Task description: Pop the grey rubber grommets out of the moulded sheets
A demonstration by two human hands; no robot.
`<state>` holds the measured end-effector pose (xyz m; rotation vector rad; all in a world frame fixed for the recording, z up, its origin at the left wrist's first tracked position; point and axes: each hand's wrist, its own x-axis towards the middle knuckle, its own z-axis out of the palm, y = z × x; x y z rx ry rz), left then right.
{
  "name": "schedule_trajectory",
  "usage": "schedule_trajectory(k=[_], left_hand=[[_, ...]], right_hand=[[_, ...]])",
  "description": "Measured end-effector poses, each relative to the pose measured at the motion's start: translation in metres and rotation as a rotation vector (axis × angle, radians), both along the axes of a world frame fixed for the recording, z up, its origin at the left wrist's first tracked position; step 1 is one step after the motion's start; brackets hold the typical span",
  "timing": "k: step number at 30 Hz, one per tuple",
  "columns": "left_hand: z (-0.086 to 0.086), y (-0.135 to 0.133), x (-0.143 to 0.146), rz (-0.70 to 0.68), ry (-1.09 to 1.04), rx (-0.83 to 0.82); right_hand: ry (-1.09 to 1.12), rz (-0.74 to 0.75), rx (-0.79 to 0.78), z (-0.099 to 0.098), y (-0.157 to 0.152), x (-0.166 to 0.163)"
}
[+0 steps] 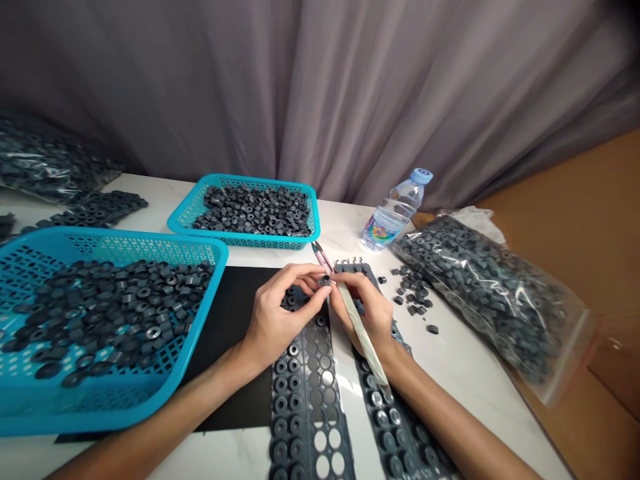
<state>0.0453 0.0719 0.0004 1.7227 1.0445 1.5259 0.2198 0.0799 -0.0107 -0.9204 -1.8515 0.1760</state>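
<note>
My left hand [280,310] pinches a small dark rubber ring [325,281] between thumb and fingers. In my right hand [367,307] is a slim tool with a pale wrapped handle [364,337], running back toward my wrist; its tip is near the ring and too small to make out. Just beyond my fingertips lies a pair of pink-handled thread snips [323,256], partly hidden. Below the hands, a dark moulded rubber sheet [283,400] carries rows of rings, with a column of round holes alongside. A second such sheet [390,427] lies under my right forearm.
Two blue baskets, a near one [200,333] and a far one [315,230], hold dark rings. A water bottle [395,210], loose rings [415,293] and a filled plastic bag [490,300] are at right. Another bag [50,160] sits far left. A black mat [235,393] lies underneath.
</note>
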Motion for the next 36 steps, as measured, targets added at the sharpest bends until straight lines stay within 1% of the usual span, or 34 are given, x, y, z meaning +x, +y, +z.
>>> schedule_trajectory(k=[4,6,12,30,36], left_hand=[[0.0025,0.002,-0.0009,0.002,0.047,0.098],[0.0022,0.0024,-0.0012,0.004,0.054,0.119],[-0.0012,0.0026,-0.0014,0.006,0.046,0.108],[-0.0019,0.0015,-0.0024,0.014,0.075,0.113],[-0.0017,0.0025,-0.0028,0.009,0.069,0.119]], right_hand=[[-0.011,0.046,0.005,-0.001,0.0023,0.0018],[-0.019,0.064,0.018,-0.0008,0.003,0.0024],[-0.034,0.078,0.042,0.0007,0.0032,0.0021],[-0.016,0.074,-0.006,0.0014,-0.0005,0.0006],[-0.021,0.07,0.012,0.0032,-0.0011,-0.0002]])
